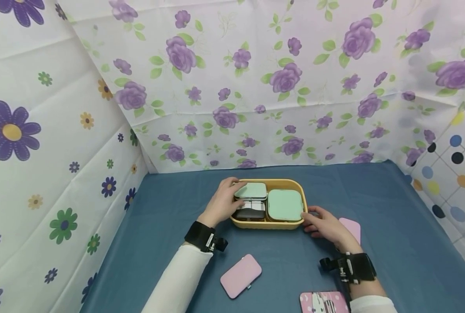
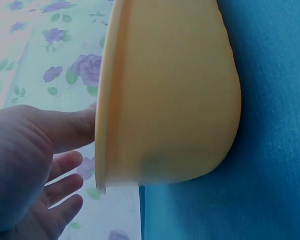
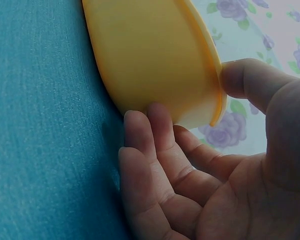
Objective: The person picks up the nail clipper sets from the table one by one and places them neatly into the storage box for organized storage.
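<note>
A yellow plastic basket (image 1: pixel 246 224) sits on the blue tabletop. Inside, a small mint green case (image 1: pixel 251 190) lies at the back left and a larger mint green case (image 1: pixel 285 204) fills the right half. A white grid-patterned case (image 1: pixel 253 205) and a black case (image 1: pixel 249 214) are at the front left. My left hand (image 1: pixel 225 198) reaches over the basket's left end, fingertips at the small mint case, thumb over the rim in the left wrist view. With thumb on the rim and fingers curled against the outer wall, my right hand (image 3: pixel 200 165) grips the basket's right end.
A pink case (image 1: pixel 241 276) with a small metal clasp lies in front of the basket. Nearer the front edge is a pink cartoon-printed case (image 1: pixel 323 301). Another pink case (image 1: pixel 351 229) is partly covered by my right forearm. Flowered cloth (image 1: pixel 224 87) walls the back and sides.
</note>
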`<state>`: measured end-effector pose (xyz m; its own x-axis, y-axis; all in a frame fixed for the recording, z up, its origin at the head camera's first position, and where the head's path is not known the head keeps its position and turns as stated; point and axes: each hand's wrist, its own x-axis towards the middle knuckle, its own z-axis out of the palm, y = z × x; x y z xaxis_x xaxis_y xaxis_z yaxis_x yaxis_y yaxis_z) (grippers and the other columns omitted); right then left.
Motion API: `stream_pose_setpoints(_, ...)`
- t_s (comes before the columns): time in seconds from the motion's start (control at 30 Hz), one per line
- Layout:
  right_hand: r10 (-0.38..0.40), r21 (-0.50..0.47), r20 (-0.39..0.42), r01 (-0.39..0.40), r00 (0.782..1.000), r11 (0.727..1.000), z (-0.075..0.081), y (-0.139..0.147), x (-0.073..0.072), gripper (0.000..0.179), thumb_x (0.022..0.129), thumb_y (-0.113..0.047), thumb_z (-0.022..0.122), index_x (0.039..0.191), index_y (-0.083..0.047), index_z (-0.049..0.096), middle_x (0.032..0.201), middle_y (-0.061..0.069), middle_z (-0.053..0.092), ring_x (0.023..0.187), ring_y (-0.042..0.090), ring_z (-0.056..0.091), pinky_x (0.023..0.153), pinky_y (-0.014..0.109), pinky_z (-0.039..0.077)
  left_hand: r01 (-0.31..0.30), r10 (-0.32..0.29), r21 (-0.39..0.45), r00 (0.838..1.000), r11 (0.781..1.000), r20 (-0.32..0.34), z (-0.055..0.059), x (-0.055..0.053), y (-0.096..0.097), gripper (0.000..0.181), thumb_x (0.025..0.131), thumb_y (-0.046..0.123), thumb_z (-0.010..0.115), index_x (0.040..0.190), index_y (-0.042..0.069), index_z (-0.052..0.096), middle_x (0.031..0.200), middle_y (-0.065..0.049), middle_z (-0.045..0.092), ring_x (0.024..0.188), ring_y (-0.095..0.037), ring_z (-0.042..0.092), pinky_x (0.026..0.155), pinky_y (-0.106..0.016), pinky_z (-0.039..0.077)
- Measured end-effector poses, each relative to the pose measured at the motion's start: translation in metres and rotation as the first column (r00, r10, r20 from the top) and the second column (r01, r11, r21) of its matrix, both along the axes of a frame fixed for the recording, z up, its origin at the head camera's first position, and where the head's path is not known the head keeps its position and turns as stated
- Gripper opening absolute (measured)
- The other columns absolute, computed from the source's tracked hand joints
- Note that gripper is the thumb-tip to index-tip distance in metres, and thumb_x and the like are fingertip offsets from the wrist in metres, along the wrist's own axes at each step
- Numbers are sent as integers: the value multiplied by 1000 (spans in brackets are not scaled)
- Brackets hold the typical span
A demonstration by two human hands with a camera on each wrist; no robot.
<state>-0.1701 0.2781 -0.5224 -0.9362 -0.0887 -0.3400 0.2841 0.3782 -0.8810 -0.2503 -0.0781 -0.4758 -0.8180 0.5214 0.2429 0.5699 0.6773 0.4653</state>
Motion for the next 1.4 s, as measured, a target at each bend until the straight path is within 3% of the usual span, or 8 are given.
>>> stream_pose_setpoints(0.43,-6,7,3,6,1000,1000,0,-1,1,79,104,-58,65,157,-4,42,123,15,71,104,21,71,85,35,59,-39,41,65,998,997,-42,-7,11,-12,50,105,23,74,151,9,61,150,-18,52,146,-37,42,111,-52,45)
stream_pose_setpoints(0.83,14,1,-12,-14,1000,1000,-2,1,1,80,105,-57,64,158,-1,40,125,17,70,105,23,71,86,38,59,-80,83,139,996,987,-19,-13,37,-28,50,104,20,75,151,8,62,149,-16,52,144,-37,43,109,-55,45)
stream_pose_setpoints(1.13,3,-3,-1,-3,1000,1000,-3,1,0,80,105,-58,64,158,-3,41,125,16,70,105,22,71,85,36,59,-60,73,149,994,987,-86,-12,52,-37,43,103,19,76,144,7,67,136,-12,57,126,-32,52,99,-52,48)
stream_pose_setpoints(1.4,4,-7,0,-4,1000,1000,-2,-1,-1,78,105,-57,64,157,-4,43,125,17,70,105,22,71,86,36,59,-73,75,127,997,989,-13,-11,69,-46,31,104,22,75,132,9,73,127,-8,59,115,-26,54,94,-47,48)
